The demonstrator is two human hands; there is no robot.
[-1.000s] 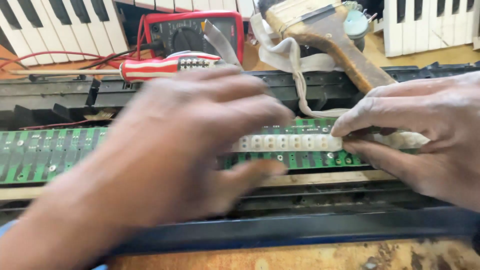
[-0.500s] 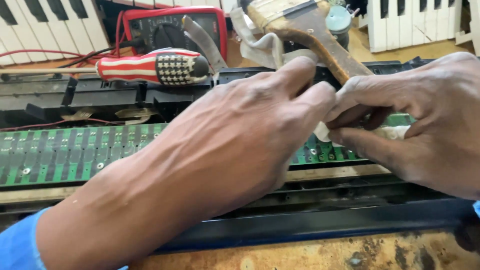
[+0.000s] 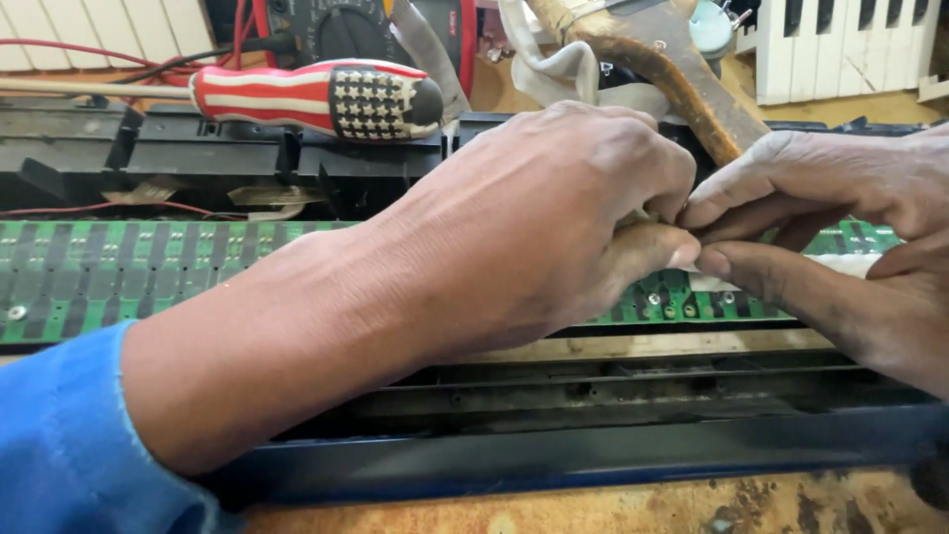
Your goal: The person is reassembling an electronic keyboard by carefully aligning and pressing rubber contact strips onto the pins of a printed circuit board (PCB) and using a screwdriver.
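Fingers (image 3: 652,247) of my left hand (image 3: 534,218) pinched together on white rubber contact strip (image 3: 840,264), meeting my right hand (image 3: 840,237) fingertips, also clamped on strip. Strip lies along green circuit board (image 3: 148,277) inside opened keyboard casing (image 3: 593,465). Striped screwdriver (image 3: 316,99) rests behind, well apart.

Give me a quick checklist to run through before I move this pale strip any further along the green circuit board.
1. Both hands on the strip: left hand and right hand meet fingertip to fingertip on the pale strip. Ok.
2. Strip lying flat: mostly hidden by fingers. Cannot tell.
3. Green circuit board seated in the black keyboard casing: lies level. Ok.
4. Board's left stretch uncovered: bare contacts in view. Ok.
5. Striped screwdriver off the board: rests behind, on the casing. Ok.
6. Red wire off the board: runs beside its back edge. Ok.
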